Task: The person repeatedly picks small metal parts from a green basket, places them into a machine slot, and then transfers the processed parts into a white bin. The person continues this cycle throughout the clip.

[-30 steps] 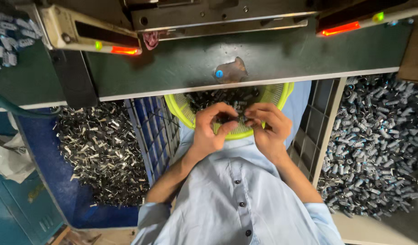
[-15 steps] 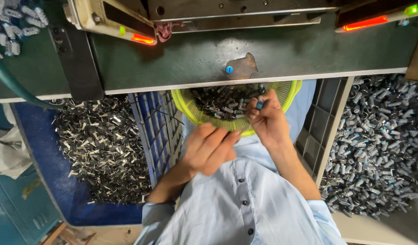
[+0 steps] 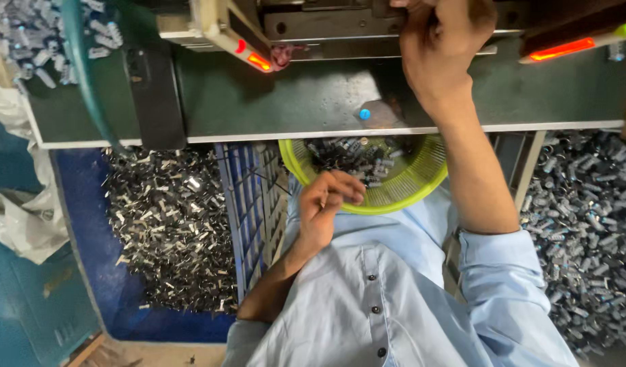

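A: Nearest to me, what does my left hand (image 3: pixel 324 207) do?

B: It rests at the near rim of the yellow-green basket (image 3: pixel 421 180), with the fingers curled narrow. Whether a piece is inside the fingers, I cannot tell; they hide it. Just past the fingertips, inside the basket, lies the heap of small dark metal parts (image 3: pixel 350 158).

A: And to the outer side of this hand?

B: There is a blue crate wall (image 3: pixel 248 211) just beside the wrist, and beyond it a pile of shiny metal clips (image 3: pixel 173 228) on a blue bin floor.

A: Now my right hand (image 3: pixel 443 51)?

B: It is far ahead of the left one, stretched over the green machine table (image 3: pixel 299 102) up to the press block (image 3: pixel 326 24). The fingers are bent against the machine edge. I cannot see if they pinch something; the top of the picture cuts them off.

A: What is near it?

B: Below its wrist a small blue button (image 3: pixel 364 114) sits on the table. An orange lamp (image 3: pixel 561 49) glows on its outer side. Under the forearm, to the right, a heap of grey cylindrical parts (image 3: pixel 584 217) lies.
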